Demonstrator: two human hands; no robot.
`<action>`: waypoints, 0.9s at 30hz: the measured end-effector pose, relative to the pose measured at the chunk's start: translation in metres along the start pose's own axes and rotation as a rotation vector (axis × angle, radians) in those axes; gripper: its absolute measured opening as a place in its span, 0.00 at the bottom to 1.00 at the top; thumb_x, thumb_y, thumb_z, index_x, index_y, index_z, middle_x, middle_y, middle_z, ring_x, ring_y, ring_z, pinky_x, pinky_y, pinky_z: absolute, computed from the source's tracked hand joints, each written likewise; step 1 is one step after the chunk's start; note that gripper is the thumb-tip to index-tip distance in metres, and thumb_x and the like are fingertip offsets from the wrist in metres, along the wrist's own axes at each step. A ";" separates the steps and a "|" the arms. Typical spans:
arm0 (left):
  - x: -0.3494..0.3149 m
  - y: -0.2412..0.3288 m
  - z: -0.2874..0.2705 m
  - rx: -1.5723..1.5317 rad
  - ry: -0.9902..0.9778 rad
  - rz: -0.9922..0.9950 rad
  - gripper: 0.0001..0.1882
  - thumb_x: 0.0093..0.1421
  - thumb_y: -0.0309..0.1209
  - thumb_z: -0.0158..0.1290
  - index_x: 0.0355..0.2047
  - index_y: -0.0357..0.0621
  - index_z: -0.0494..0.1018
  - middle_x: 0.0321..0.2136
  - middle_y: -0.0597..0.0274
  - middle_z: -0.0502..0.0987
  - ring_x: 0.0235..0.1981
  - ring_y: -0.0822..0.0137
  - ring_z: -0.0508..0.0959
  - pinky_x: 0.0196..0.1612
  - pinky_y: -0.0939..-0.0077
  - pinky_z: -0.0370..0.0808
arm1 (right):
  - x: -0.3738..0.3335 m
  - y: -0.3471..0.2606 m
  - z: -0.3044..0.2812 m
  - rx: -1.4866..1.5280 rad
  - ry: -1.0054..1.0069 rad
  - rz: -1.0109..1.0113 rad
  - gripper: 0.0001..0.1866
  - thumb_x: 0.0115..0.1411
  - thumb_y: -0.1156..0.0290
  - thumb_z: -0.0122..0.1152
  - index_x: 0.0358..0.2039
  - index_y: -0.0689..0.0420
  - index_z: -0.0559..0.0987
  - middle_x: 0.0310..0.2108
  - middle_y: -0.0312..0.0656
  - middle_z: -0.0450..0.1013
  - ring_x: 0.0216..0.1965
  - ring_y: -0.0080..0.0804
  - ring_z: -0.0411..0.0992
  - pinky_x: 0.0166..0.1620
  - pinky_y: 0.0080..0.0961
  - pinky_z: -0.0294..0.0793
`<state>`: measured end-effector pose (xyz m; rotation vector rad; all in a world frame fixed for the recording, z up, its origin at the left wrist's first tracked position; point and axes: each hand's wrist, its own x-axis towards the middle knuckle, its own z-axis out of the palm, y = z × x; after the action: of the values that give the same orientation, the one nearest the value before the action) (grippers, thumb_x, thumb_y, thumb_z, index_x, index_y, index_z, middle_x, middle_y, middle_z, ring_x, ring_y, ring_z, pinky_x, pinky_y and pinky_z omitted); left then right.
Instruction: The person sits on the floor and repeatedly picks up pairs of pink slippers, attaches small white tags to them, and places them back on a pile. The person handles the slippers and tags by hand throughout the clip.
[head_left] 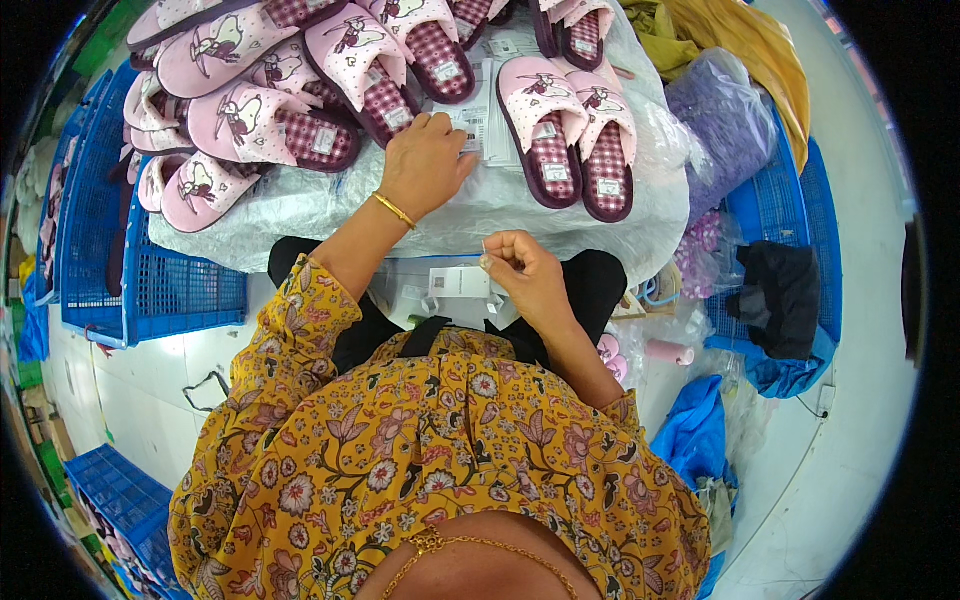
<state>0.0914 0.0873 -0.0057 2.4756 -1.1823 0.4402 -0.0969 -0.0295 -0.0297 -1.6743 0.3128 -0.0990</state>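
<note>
My left hand [425,165] lies palm down on the plastic-covered work surface, its thumb apart from bent fingers. Its fingertips are at the heel of a pink slipper [385,105] with a checked insole, beside a stack of white printed cards [480,120]. Whether they touch the slipper, I cannot tell. Over my lap, my right hand [525,275] pinches a thin white strand [484,247] between thumb and forefinger. A white tag [458,282] shows just left of that hand; how it is attached is unclear. One pair of pink slippers [570,130] rests right of the cards.
More pink slippers [240,125] pile up on the left of the plastic sheet [640,235]. Blue crates [190,290] stand left and right. A purple plastic-wrapped bundle [720,130], yellow cloth [760,50] and a pink thread spool [668,352] are to the right.
</note>
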 end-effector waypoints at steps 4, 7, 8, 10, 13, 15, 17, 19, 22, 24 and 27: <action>0.000 -0.001 -0.003 -0.014 -0.044 0.023 0.12 0.52 0.38 0.59 0.33 0.45 0.79 0.34 0.60 0.74 0.41 0.58 0.75 0.41 0.64 0.75 | -0.001 0.004 -0.001 0.019 0.008 -0.011 0.12 0.58 0.74 0.65 0.41 0.62 0.77 0.31 0.36 0.77 0.30 0.16 0.71 0.36 0.17 0.72; -0.002 -0.007 -0.006 -0.009 -0.033 0.098 0.10 0.51 0.37 0.59 0.32 0.46 0.79 0.33 0.61 0.74 0.40 0.59 0.74 0.40 0.65 0.75 | -0.002 0.003 -0.001 0.030 0.004 -0.003 0.11 0.58 0.75 0.65 0.41 0.62 0.77 0.31 0.36 0.77 0.30 0.16 0.71 0.36 0.17 0.72; -0.002 -0.007 -0.006 0.004 -0.044 0.098 0.10 0.51 0.36 0.59 0.33 0.46 0.79 0.32 0.61 0.74 0.40 0.59 0.75 0.41 0.65 0.75 | -0.001 0.001 0.000 0.032 0.001 0.003 0.11 0.58 0.75 0.65 0.41 0.62 0.77 0.31 0.36 0.77 0.30 0.16 0.71 0.36 0.17 0.72; -0.002 -0.006 -0.007 0.027 -0.066 0.098 0.11 0.51 0.33 0.58 0.35 0.46 0.79 0.32 0.63 0.75 0.39 0.59 0.75 0.41 0.65 0.75 | -0.002 -0.001 0.000 0.039 -0.005 0.013 0.11 0.58 0.75 0.65 0.41 0.62 0.77 0.31 0.36 0.77 0.30 0.16 0.71 0.36 0.17 0.71; -0.007 -0.004 -0.002 0.068 -0.014 0.124 0.10 0.52 0.31 0.57 0.35 0.45 0.78 0.32 0.63 0.76 0.38 0.59 0.75 0.41 0.67 0.75 | -0.002 0.001 0.000 0.054 0.000 0.007 0.11 0.58 0.75 0.64 0.41 0.62 0.77 0.31 0.36 0.76 0.31 0.16 0.71 0.37 0.17 0.71; -0.010 -0.006 0.002 0.003 0.132 0.149 0.07 0.51 0.29 0.56 0.32 0.46 0.78 0.31 0.65 0.75 0.37 0.60 0.75 0.39 0.67 0.74 | -0.004 0.001 0.000 0.062 0.009 0.006 0.10 0.58 0.75 0.64 0.41 0.62 0.77 0.31 0.35 0.76 0.31 0.16 0.71 0.37 0.16 0.71; -0.013 -0.008 0.001 -0.054 0.247 0.166 0.06 0.50 0.27 0.56 0.30 0.46 0.78 0.30 0.65 0.75 0.36 0.61 0.75 0.38 0.68 0.74 | -0.005 -0.003 -0.001 0.067 0.009 0.015 0.10 0.59 0.75 0.63 0.40 0.62 0.77 0.31 0.35 0.76 0.32 0.16 0.71 0.37 0.16 0.71; -0.016 -0.009 -0.002 -0.101 0.333 0.185 0.06 0.49 0.26 0.57 0.30 0.45 0.77 0.30 0.65 0.75 0.35 0.61 0.75 0.38 0.68 0.74 | -0.005 -0.005 0.000 0.090 0.033 0.017 0.09 0.60 0.74 0.63 0.40 0.62 0.77 0.31 0.34 0.75 0.32 0.15 0.70 0.37 0.15 0.70; -0.028 -0.006 -0.012 -0.207 0.373 0.193 0.10 0.46 0.23 0.59 0.31 0.44 0.78 0.32 0.64 0.77 0.34 0.61 0.76 0.38 0.68 0.74 | 0.000 -0.006 -0.003 0.125 0.086 0.001 0.08 0.61 0.73 0.61 0.40 0.62 0.77 0.31 0.32 0.74 0.31 0.16 0.69 0.37 0.15 0.69; -0.039 -0.004 -0.018 -0.333 0.378 0.253 0.11 0.45 0.21 0.59 0.32 0.44 0.78 0.32 0.63 0.77 0.34 0.60 0.76 0.38 0.68 0.75 | 0.008 -0.009 -0.006 0.179 0.104 -0.028 0.08 0.62 0.71 0.60 0.39 0.61 0.77 0.32 0.31 0.73 0.32 0.15 0.68 0.38 0.14 0.69; -0.057 0.009 -0.029 -0.459 0.353 0.298 0.14 0.44 0.20 0.60 0.33 0.44 0.79 0.33 0.64 0.78 0.35 0.59 0.77 0.37 0.68 0.76 | 0.021 -0.017 -0.002 0.183 0.140 -0.082 0.08 0.63 0.71 0.59 0.40 0.62 0.75 0.34 0.32 0.73 0.35 0.15 0.68 0.39 0.14 0.68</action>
<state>0.0467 0.1340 -0.0027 1.7592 -1.3260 0.5815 -0.0751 -0.0354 -0.0151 -1.5015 0.3304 -0.2989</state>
